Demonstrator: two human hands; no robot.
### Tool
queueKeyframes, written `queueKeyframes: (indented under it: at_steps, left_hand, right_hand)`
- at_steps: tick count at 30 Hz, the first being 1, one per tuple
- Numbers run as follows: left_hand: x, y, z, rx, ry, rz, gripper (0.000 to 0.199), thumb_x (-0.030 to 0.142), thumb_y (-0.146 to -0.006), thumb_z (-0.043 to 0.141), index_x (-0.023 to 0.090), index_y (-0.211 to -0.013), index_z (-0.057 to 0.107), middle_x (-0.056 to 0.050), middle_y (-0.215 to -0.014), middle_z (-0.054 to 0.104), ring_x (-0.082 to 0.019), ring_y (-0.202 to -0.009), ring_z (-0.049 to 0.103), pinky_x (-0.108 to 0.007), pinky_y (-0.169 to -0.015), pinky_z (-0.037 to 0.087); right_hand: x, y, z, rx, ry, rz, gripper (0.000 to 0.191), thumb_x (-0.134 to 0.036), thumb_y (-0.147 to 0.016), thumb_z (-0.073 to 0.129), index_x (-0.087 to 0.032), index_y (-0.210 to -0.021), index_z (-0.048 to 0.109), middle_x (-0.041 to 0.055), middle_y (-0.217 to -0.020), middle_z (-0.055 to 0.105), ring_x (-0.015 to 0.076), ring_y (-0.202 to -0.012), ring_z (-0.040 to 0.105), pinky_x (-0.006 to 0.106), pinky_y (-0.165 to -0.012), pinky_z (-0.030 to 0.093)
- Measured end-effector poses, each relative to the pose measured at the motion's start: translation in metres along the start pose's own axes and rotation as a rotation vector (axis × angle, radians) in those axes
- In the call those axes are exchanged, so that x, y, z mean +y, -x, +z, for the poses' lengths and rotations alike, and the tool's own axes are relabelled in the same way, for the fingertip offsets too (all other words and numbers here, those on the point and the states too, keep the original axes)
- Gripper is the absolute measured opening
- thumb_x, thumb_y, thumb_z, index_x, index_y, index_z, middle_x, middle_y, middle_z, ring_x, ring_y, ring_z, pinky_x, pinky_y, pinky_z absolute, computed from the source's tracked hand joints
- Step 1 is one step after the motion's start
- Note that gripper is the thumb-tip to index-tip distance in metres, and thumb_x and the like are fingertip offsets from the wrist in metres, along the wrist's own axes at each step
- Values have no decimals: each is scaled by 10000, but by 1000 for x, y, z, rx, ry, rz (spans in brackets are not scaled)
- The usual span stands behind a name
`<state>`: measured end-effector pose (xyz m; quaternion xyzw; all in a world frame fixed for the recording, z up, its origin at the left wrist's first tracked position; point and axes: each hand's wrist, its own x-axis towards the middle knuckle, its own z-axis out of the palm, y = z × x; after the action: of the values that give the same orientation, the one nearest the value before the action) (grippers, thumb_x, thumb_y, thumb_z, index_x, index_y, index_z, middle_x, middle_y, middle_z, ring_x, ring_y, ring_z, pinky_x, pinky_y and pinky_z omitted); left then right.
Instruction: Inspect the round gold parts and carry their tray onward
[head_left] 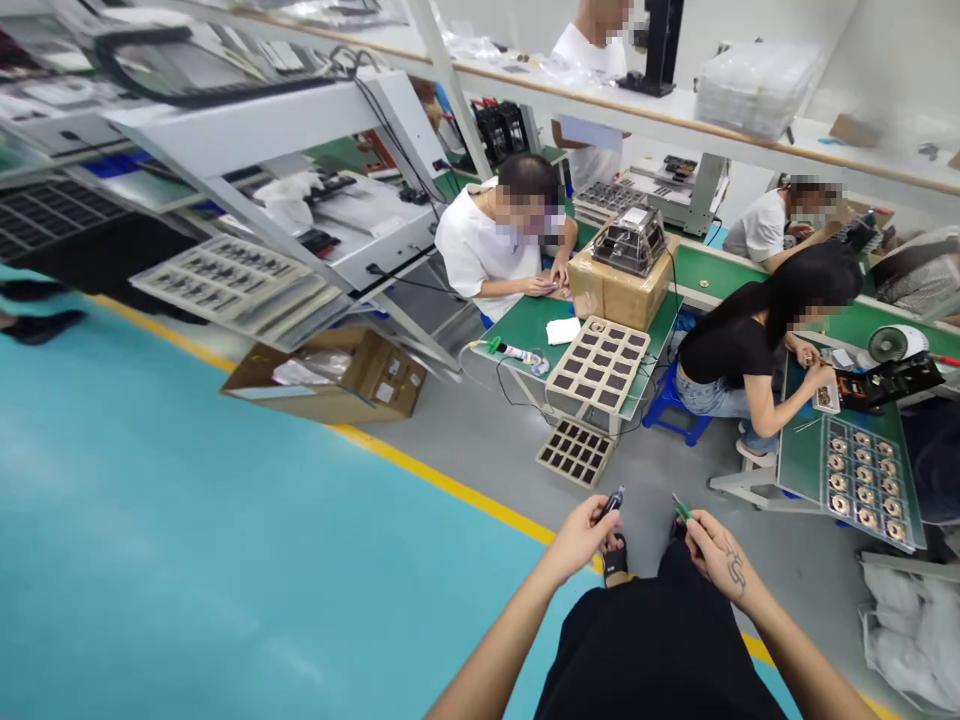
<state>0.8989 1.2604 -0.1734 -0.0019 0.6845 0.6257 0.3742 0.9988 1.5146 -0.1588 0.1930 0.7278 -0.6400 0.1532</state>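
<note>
My left hand (583,538) is closed on a small dark object with a clear, shiny tip (615,498); its exact kind is hard to make out. To the right, my right hand (711,550) pinches a thin green tool (681,508) that looks like tweezers, its tip pointing up and to the left. Both hands are held apart in the air in front of my body, above the floor, and touch no table.
Ahead, a person works at a green table (517,320) with a carton (622,280) and a compartment tray (600,362). Another person sits on a blue stool (679,408) beside a tray of round parts (866,480). An open carton (330,380) stands on the floor, left.
</note>
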Motion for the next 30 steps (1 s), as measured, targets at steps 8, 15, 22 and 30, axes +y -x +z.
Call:
queueKeyframes:
  at_steps: [8,15,22,30]
  left_hand:
    - [-55,-160,-6,147,76,-38,532,696,-928,574,174,-1018,631,-5,-811,636,-120,-570,549,-273,-525,422]
    - [-69,-210,8,155,89,-133,603,709,-897,609,179,-1184,634,-11,-877,650,-144,-654,609,-270,-572,465]
    - [-86,-194,56,-103,3,-239,622,749,-825,670,188,-1090,620,8,-803,645,-165,-624,638,-271,-525,482]
    - [-91,-209,189,-494,-277,-93,575,674,-927,563,170,-1189,652,-32,-817,721,-176,-605,645,-293,-562,526]
  right_hand:
    - [24,-122,-18,-27,270,9,515,-720,-1023,435,-281,-1168,661,-12,-722,530,228,-667,510,361,-640,413]
    - [40,-190,-33,-125,421,36,432,-583,-1065,402,-237,-1216,613,2,-800,613,237,-761,609,378,-782,445]
    - [102,-117,-78,4,396,137,409,-581,-1058,360,-237,-1010,576,-19,-757,593,212,-717,610,363,-742,484]
    - [172,-9,-155,518,341,312,523,-645,-1057,307,-210,-1067,596,-12,-737,577,219,-687,596,351,-682,492]
